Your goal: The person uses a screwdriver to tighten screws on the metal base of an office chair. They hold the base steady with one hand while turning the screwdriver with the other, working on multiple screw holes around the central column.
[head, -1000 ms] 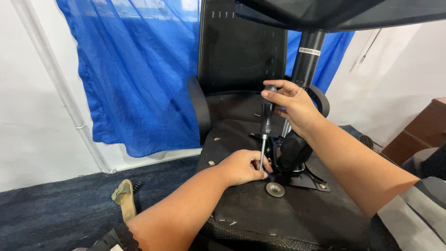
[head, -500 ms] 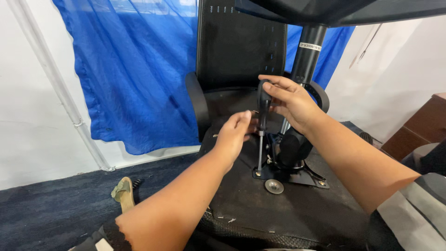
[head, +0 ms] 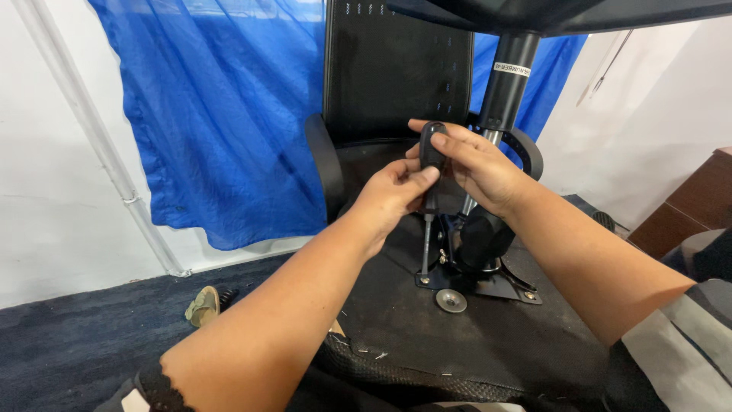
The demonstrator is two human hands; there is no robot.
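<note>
Hands (head: 396, 194) (head: 476, 164) gripping screwdriver (head: 431, 156), prob. upright.

Matt black screwdriver handle (head: 432, 152), metal shaft (head: 425, 244)

Dark blue carpet floor (head: 84, 336) carries an overturned black chair (head: 396, 84), lying with its seat underside (head: 473, 336) facing up. On this underside sits a black mounting plate (head: 488, 288) beside 1 loose round washer (head: 451, 300); staples line the near edge (head: 366, 355). A screwdriver (head: 428, 221) stands upright with its tip at the plate's left corner. 1 sandal (head: 202, 305) rests on the floor, left of the seat, near the foot of a blue tarp (head: 221, 114).
</note>
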